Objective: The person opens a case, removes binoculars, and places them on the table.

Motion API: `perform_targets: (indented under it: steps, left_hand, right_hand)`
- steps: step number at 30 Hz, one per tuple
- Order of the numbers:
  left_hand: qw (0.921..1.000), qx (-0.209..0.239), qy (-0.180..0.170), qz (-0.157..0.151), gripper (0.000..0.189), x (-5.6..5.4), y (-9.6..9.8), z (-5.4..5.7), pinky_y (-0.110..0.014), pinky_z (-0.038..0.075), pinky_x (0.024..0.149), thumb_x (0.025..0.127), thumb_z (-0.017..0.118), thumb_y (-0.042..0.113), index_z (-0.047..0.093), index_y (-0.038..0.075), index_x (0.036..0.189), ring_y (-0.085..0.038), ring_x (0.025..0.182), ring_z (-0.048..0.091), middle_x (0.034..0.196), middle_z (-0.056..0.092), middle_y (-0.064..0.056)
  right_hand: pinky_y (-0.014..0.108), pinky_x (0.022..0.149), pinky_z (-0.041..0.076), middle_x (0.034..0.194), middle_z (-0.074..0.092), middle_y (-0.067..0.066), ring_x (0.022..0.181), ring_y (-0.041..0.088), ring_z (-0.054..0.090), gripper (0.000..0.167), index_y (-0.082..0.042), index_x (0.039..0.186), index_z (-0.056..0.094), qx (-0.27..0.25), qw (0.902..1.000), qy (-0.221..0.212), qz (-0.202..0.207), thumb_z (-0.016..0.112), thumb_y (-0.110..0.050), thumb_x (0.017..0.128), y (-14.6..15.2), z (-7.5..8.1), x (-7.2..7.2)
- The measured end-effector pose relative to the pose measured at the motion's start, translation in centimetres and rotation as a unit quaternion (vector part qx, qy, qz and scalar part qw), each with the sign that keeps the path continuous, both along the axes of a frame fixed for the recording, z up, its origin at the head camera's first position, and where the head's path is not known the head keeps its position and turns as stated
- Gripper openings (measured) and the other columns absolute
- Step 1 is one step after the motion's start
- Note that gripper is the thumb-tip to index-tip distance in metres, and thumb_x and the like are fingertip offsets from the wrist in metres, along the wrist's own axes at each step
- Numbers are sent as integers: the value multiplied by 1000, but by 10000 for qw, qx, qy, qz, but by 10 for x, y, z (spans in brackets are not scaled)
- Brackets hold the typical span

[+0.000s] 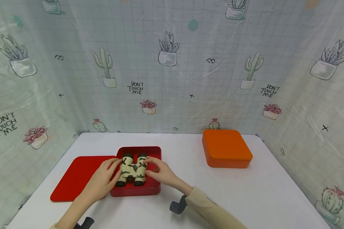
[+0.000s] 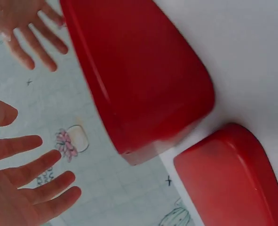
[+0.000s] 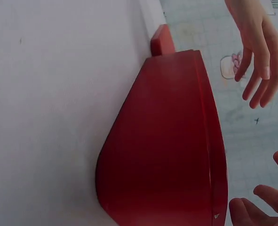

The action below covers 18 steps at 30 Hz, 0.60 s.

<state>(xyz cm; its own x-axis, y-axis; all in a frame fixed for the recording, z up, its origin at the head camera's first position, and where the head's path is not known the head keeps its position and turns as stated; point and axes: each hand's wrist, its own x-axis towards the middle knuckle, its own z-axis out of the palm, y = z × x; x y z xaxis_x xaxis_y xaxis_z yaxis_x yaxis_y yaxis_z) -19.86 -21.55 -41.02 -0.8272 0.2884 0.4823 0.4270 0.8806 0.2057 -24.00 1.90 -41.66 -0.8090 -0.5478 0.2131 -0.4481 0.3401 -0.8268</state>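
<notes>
Camouflage-patterned binoculars (image 1: 133,170) lie inside an uncovered red box (image 1: 140,190) in the head view. My left hand (image 1: 98,181) hovers over the box's left side, its fingers spread beside the left barrel. From the right, my right hand (image 1: 163,173) reaches over the box, fingertips near the right barrel. Both wrist views show the hands level with or above the rim, fingers loosely extended and holding nothing. The box's red walls hide the binoculars there. Whether any fingertip touches the binoculars, I cannot tell.
A flat red lid (image 1: 77,178) lies left of the box, partly behind my left hand. Toward the back right of the white table (image 1: 189,152) stands a closed orange box (image 1: 227,148). Cactus-printed cloth (image 1: 166,95) hangs behind and along both sides.
</notes>
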Motion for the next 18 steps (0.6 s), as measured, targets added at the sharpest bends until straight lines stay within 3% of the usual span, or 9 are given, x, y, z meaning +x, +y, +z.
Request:
perform_targets:
  steps: [4,8,12,18]
  left_hand:
    - [9989,-469,-14,55,48,-2,-3,-7,-55,42,88,80,63,23,51,0,121,-37,113,43,120,51,-20]
    - [9960,-893,27,91,55,-1,-8,-14,-58,39,90,78,64,30,51,2,123,-40,120,35,125,48,-20]
    - [9937,-1119,-78,72,60,-2,-12,-19,-60,34,94,78,63,36,48,3,126,-42,124,30,130,44,-20]
    - [9912,-1163,-620,133,71,-4,-16,-27,-63,24,99,78,60,46,40,6,134,-44,129,18,139,33,-18]
  right_hand:
    - [48,101,35,138,41,11,127,24,39,37,-11,120,52,718,9927,970,17,56,-20,84,-1,-9,-10]
    - [44,101,37,139,40,9,127,23,37,40,-12,122,50,1335,9796,1497,68,55,-23,84,-1,-8,-14]
    - [37,99,40,136,43,8,124,20,41,40,-13,121,51,1854,9579,2189,130,57,-26,83,0,-11,-20]
    - [41,97,40,134,45,8,124,22,40,44,-16,123,50,2508,9209,2970,299,57,-33,83,-4,-18,-28]
